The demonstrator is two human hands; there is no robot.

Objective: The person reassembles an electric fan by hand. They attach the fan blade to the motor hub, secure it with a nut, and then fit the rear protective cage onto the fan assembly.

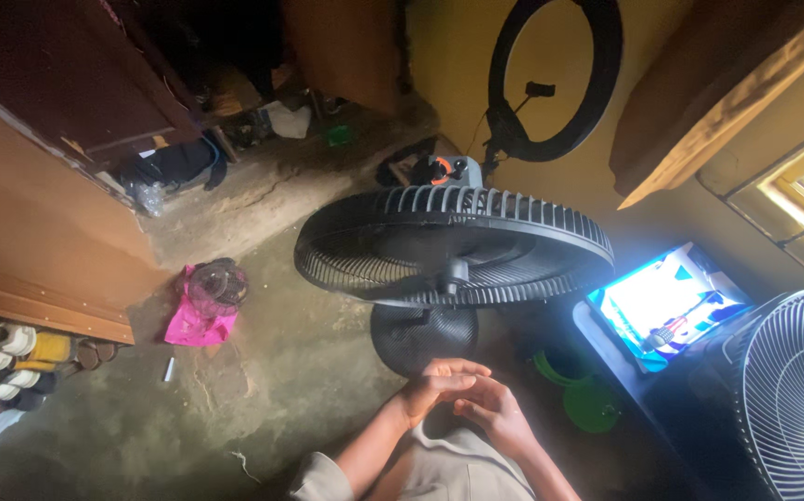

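Observation:
A black standing fan with a round grille faces upward in front of me, on a round black base resting on the concrete floor. My left hand and my right hand meet just below the base, over my lap, fingers touching each other. Whether they hold something small between them I cannot tell. Neither hand touches the fan.
A second fan with a pale grille stands at right beside a blue-and-white box. A ring light leans on the yellow wall. A pink bag, shoes, green lids and a wooden cabinet surround the floor.

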